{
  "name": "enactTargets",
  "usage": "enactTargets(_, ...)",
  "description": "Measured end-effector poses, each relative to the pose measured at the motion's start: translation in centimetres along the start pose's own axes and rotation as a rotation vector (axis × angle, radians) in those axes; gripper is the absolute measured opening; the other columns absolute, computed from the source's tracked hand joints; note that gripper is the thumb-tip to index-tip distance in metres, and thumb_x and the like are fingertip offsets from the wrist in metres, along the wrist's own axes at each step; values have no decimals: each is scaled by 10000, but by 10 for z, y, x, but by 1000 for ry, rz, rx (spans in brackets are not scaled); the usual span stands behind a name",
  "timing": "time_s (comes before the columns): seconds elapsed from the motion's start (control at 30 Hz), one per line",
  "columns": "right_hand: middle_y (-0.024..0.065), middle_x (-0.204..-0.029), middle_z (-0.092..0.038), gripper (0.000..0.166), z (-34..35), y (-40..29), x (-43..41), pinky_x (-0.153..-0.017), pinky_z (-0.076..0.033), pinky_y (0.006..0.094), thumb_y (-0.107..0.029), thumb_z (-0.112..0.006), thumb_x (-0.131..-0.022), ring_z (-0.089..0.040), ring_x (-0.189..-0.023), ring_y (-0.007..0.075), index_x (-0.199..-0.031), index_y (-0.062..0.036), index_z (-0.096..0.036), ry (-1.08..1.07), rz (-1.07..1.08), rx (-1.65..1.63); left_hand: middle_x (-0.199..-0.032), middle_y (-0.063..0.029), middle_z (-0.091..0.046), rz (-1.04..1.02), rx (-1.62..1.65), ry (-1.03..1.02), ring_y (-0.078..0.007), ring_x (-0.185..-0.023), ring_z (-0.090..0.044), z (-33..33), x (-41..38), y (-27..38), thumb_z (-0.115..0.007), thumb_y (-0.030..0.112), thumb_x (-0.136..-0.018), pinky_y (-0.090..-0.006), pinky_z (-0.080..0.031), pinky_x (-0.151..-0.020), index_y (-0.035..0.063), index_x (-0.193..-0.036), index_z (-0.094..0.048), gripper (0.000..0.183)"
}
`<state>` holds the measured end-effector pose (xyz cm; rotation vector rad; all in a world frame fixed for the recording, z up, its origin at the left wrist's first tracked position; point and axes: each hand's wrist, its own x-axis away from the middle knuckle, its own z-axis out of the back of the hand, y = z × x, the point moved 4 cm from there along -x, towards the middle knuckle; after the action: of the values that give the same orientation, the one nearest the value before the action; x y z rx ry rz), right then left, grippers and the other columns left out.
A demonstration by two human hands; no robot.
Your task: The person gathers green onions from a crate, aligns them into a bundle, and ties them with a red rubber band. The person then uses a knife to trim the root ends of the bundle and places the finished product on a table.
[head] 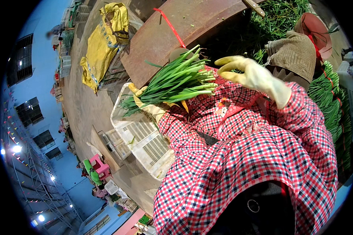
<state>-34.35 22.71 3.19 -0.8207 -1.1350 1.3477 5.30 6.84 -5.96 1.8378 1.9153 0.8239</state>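
My left hand (142, 101), in a pale yellow rubber glove, grips a bunch of long green leafy stalks (176, 79) near the leaf ends. The pale cut ends point towards my chest and my right side. My right hand (241, 70), in a matching glove, is raised beyond those cut ends with its fingers apart and holds nothing. A red tie (172, 26) lies across the brown metal tabletop (153, 44) and hangs over its edge. A white plastic crate (147, 141) stands beneath my left forearm.
A wooden-handled tool (254, 7) rests at the table's far end. Loose greens (282, 17) lie beyond it, and tied green bundles (326, 100) are stacked at my right. A brown cloth (294, 55) covers something near a red plastic container (314, 35). A yellow sack (101, 53) lies over crates.
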Motion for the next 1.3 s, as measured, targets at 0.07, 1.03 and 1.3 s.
enactTargets(0.07,148,-1373,-581,448,-25,3,-3,-1020,-468,359,-370,-635,-939,-593,-1203,286,-1143,25,-691,105,-27,-53,-725,-39,-631,-29,-16,44,-158,-540,-576,-1,-1,-9,-561,213,-973,-311,-515,-489,110,-1043,-656,156)
enactTargets(1.03,22,-1170,-704,159,-47,23,-28,-920,-515,370,-227,-709,-789,-633,-1100,237,-813,-84,-774,459,118,381,-1133,-101,-614,-224,-527,198,-207,-960,-611,-3,22,9,-628,207,-951,-389,-527,-807,15,-1263,-530,379)
enactTargets(1.3,19,-964,-708,176,-48,20,-32,-818,-542,402,-279,-674,-772,-650,-960,265,-810,-147,-783,371,89,621,-796,-22,-544,-400,-629,378,-139,-681,-536,-92,61,-8,-542,297,-966,-277,-454,-595,30,-996,-608,277)
